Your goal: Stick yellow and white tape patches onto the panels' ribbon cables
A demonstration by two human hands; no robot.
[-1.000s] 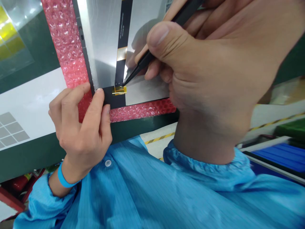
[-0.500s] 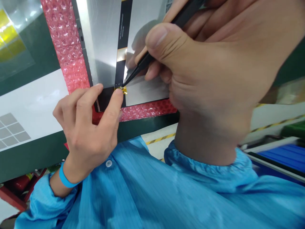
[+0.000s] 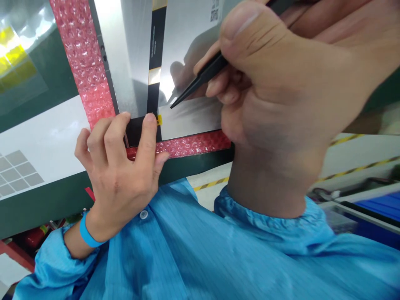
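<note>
A silver-backed display panel [image 3: 190,121] lies face down, with a dark flex cable [image 3: 158,39] running along it. Near the panel's lower edge, a small piece of yellow tape [image 3: 159,120] sits at the end of the cable. The index fingertip of my left hand [image 3: 120,166] presses beside the tape and partly covers it; the other fingers are apart and rest by the panel's corner. My right hand [image 3: 281,91] is closed on black tweezers [image 3: 200,79]. Their tips hover over or touch the silver back, just right of the tape; I cannot tell which.
Pink bubble wrap [image 3: 83,62] lies under the panel on a dark green table [image 3: 18,212]. To the left are a white sheet [image 3: 59,137] with grey squares and a clear bag with yellow tape squares [image 3: 15,56]. Blue bins [image 3: 381,208] stand at the lower right.
The tweezers have moved right, away from the tape under my left index finger. My left thumb has spread outward, and the tape now lies flatter.
</note>
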